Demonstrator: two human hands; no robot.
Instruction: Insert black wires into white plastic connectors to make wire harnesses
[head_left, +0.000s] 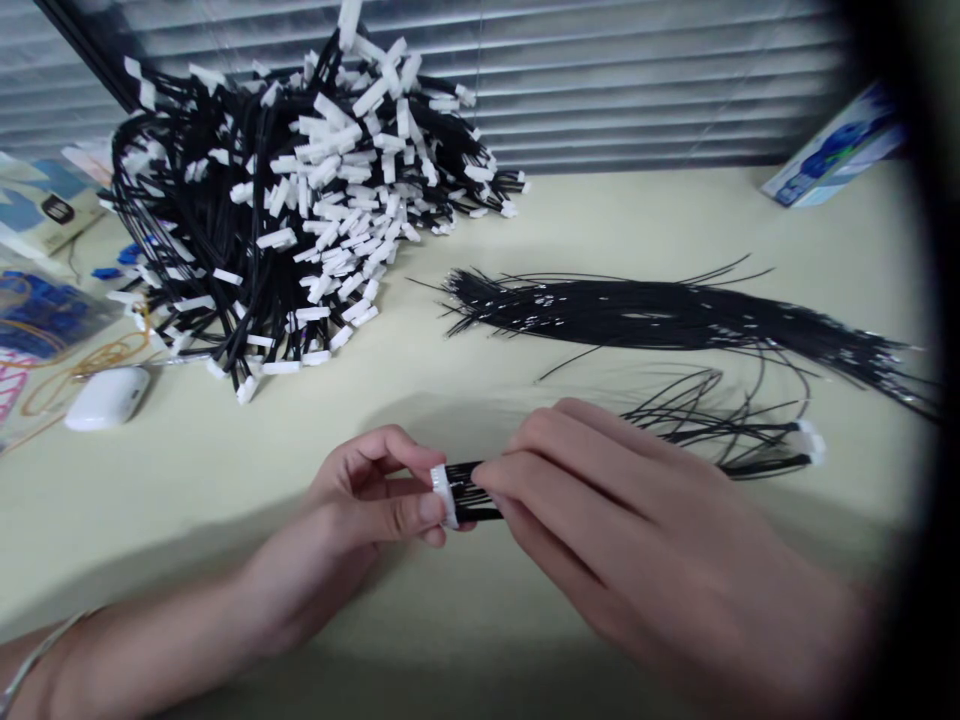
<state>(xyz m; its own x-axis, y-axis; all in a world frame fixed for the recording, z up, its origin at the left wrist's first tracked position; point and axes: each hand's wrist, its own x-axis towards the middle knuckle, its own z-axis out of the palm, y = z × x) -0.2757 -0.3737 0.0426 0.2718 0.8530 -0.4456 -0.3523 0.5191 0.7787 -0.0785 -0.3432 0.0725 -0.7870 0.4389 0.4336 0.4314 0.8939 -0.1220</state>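
My left hand (367, 495) pinches a small white connector (444, 495) between thumb and fingers, low in the middle of the view. Black wires (471, 488) run out of the connector to the right. My right hand (630, 520) is closed on those wires just beside the connector, fingertips touching them. The same wire set loops on behind my right hand to a second white connector (811, 441) lying on the table. Both hands hover just above the pale tabletop (465, 640).
A big heap of black harnesses with white connectors (300, 200) fills the back left. A bundle of loose black wires (675, 315) lies across the right middle. A white mouse (107, 397) and rubber bands sit at left, a blue-white box (836, 150) at back right.
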